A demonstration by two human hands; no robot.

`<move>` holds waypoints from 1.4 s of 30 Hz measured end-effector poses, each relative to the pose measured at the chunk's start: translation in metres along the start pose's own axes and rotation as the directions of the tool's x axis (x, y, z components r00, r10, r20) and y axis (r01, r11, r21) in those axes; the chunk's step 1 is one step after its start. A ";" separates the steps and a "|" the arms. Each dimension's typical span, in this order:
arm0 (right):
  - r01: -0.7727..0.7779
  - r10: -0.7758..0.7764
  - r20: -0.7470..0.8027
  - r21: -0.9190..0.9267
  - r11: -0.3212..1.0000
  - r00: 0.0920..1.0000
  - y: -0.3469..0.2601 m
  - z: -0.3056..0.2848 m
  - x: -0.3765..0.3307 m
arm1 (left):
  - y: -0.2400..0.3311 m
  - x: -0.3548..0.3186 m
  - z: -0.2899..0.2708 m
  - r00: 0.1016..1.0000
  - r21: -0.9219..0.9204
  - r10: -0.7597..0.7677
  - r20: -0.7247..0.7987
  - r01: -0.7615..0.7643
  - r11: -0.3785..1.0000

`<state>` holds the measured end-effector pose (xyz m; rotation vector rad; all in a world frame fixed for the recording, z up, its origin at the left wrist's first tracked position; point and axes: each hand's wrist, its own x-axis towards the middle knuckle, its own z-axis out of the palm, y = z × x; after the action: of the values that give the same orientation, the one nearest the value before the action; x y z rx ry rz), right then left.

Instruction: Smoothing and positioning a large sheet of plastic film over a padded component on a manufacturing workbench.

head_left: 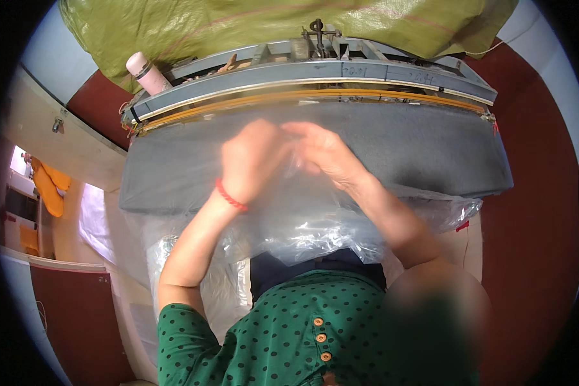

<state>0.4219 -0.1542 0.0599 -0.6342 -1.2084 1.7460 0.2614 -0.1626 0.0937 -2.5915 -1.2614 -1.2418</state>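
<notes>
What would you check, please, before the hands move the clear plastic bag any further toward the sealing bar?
1. Both hands on the bag: left hand and right hand pinch the clear plastic bag - ok.
2. Bag edge lying flat: crumpled between the fingers - not ok.
3. Grey pad free of other things: ok.
4. Yellow sealing bar unobstructed: ok.
5. Bag contents: cannot tell.
6. Pink bottle away from the work: ok.

My left hand and right hand pinching a clear plastic bag together, over the grey padded bench, pink bottle at far left
</notes>
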 end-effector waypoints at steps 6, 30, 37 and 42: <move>0.086 -0.134 -0.117 -0.340 0.936 0.984 0.018 -0.025 0.012 | 0.003 -0.020 0.021 0.993 -0.118 0.063 -0.105 -0.075 0.990; -0.536 -0.709 -0.487 -0.825 0.181 0.510 -0.090 -0.391 -0.177 | -0.177 -0.057 -0.328 0.523 0.225 -0.852 -0.004 0.831 0.509; -0.786 -0.756 -0.538 -0.616 0.050 0.373 -0.089 -0.415 -0.201 | -0.203 -0.097 -0.112 0.950 0.452 -0.283 0.130 0.197 0.870; -0.951 -0.733 -0.613 -0.265 -0.161 0.295 -0.107 -0.438 -0.280 | -0.179 -0.164 -0.099 0.733 0.478 -0.572 0.367 0.379 0.793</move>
<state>0.9429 -0.1864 -0.0350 -2.6448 -1.1129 -0.6172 0.0176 -0.1817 -0.0019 -2.4274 -2.1303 -0.2409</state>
